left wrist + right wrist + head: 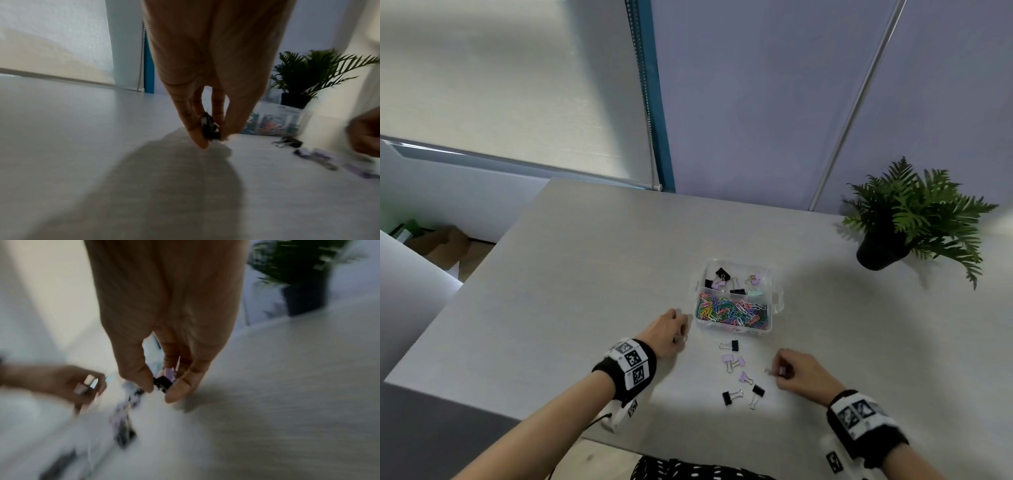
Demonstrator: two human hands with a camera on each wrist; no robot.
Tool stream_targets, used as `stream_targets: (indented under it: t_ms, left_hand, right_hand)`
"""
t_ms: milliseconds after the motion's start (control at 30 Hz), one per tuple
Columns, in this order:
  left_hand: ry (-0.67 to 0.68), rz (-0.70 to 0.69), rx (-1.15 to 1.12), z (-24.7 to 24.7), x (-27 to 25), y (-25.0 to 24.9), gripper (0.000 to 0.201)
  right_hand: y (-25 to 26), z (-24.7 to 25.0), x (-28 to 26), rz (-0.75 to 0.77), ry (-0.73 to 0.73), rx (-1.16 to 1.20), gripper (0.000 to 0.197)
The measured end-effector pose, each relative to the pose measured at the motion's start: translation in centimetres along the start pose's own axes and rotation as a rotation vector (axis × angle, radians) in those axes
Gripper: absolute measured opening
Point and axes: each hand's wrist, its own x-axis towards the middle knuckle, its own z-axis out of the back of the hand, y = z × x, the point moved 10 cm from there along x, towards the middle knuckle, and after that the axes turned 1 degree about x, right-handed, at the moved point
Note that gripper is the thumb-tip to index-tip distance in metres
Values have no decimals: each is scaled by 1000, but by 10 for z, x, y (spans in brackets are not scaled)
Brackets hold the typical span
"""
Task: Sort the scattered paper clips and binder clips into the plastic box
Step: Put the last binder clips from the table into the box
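Note:
A clear plastic box (777, 301) sits mid-table, with binder clips in its far compartment and coloured paper clips (732, 311) in the near one. Several black and lilac binder clips (739, 373) lie loose on the table in front of it. My left hand (671, 334) hovers left of the box and pinches a black binder clip (209, 128) between thumb and fingers. My right hand (791, 373) is right of the loose clips and grips a black and a lilac binder clip (164, 379). Both wrist views are blurred.
A potted fern (907, 222) stands at the table's far right. The pale table (585, 274) ends at the left and near edges. A window blind and its bead chain (645, 102) hang behind.

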Motion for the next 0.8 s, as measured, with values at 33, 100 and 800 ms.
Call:
stream_targets:
  t_ms: [33,100,800]
  left_hand:
    - [7,-31,-33,-4,-5,-6,25]
    - [63,-93,-50,-18,-16,-21,27]
    - [122,-510,271,-72,-74,-104,64]
  right_hand:
    - [-3,9,1,-55,-11,142,18]
    - [-3,27,8,-113,-21,381,18]
    - [83,97,108,38,-252,-5,20]
